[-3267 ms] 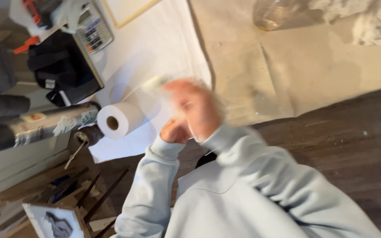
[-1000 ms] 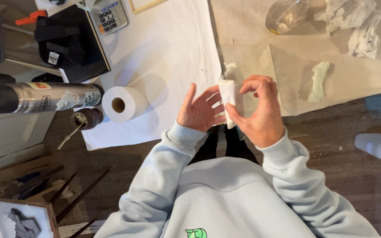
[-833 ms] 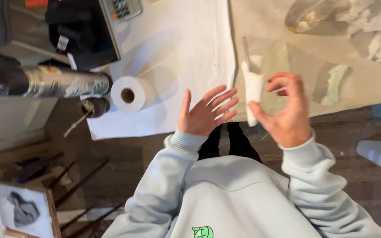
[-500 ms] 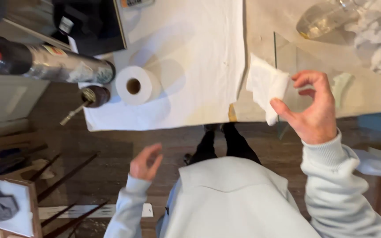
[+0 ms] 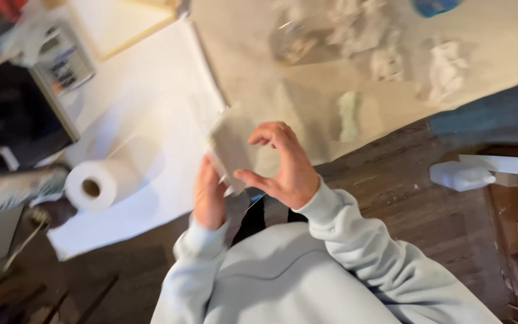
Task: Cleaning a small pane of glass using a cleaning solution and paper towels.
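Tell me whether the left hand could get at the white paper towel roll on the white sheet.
Probably yes: the left hand is at the folded white paper, and nothing lies between it and the white paper towel roll.

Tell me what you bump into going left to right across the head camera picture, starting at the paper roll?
Paper towel roll → left hand → folded paper towel piece held in both hands → right hand → pale green scrap → white plastic bottle lying on the wooden floor.

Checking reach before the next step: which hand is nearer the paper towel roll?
Left. The left hand sits just right of the paper towel roll, touching the folded white sheet. The right hand grips that sheet from its far side, farther from the roll.
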